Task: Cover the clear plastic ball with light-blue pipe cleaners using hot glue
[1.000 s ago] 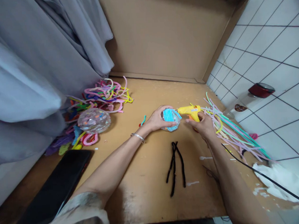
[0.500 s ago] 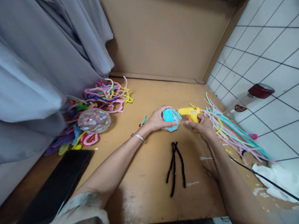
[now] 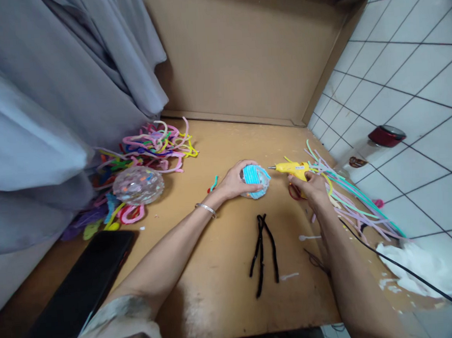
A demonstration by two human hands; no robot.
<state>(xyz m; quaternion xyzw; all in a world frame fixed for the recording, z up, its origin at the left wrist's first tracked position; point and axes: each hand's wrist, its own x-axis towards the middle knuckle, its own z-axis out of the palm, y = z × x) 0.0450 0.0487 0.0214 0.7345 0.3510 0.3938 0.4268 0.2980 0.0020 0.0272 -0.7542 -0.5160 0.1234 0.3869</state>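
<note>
My left hand [image 3: 237, 181] is closed around a small clear round piece with bright blue pipe cleaner strips [image 3: 252, 175] laid side by side across it; a loose blue end sticks out at its right. My right hand [image 3: 314, 186] grips a yellow glue gun [image 3: 293, 169] by its handle, the metal nozzle pointing left at the round piece, a short gap apart. Red-handled scissors [image 3: 295, 191] lie just below the glue gun, partly hidden by my right hand. Several black pipe cleaner pieces [image 3: 262, 253] lie crossed at one end, nearer me on the table.
At left are a tangle of coloured pipe cleaners [image 3: 159, 142], a clear speckled round object [image 3: 138, 185] and a black tablet-like slab [image 3: 80, 290]. At right lie long pastel pipe cleaners [image 3: 360, 196], a red-lidded jar [image 3: 377, 142], white tissue [image 3: 411, 264] and a black cord [image 3: 400, 265]. Cardboard [image 3: 234, 56] stands behind.
My right hand has drawn the glue gun to the right, away from the blue-covered round piece, uncovering the scissors. My left hand keeps its hold on the piece.
</note>
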